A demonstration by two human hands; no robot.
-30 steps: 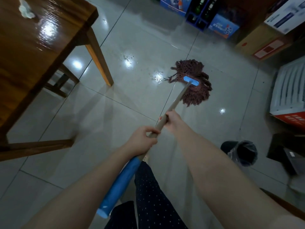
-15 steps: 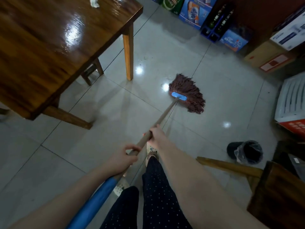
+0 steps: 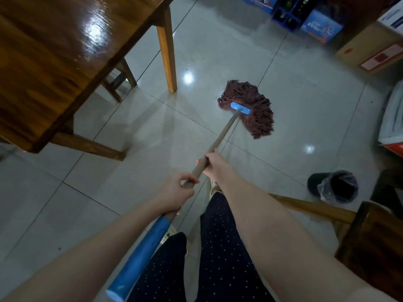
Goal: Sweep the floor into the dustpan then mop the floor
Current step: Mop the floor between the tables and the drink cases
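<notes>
A mop with a brown string head and a blue clamp lies flat on the grey tiled floor, right of a table leg. Its wooden handle slants back toward me and ends in a blue grip. My right hand is wrapped around the wooden shaft, further down toward the head. Closer to me, just above the blue grip, my left hand holds the same shaft. No dustpan or broom is in view.
A glossy wooden table fills the upper left, its leg near the mop head. A black lined bin stands at the right. A wooden chair is at lower right. Boxes and crates line the far wall.
I have stepped back, so the table and a chair at the right came into view. The mop head was drawn back and left across the tiles, its strings now fanned. Both hands kept their grip.
</notes>
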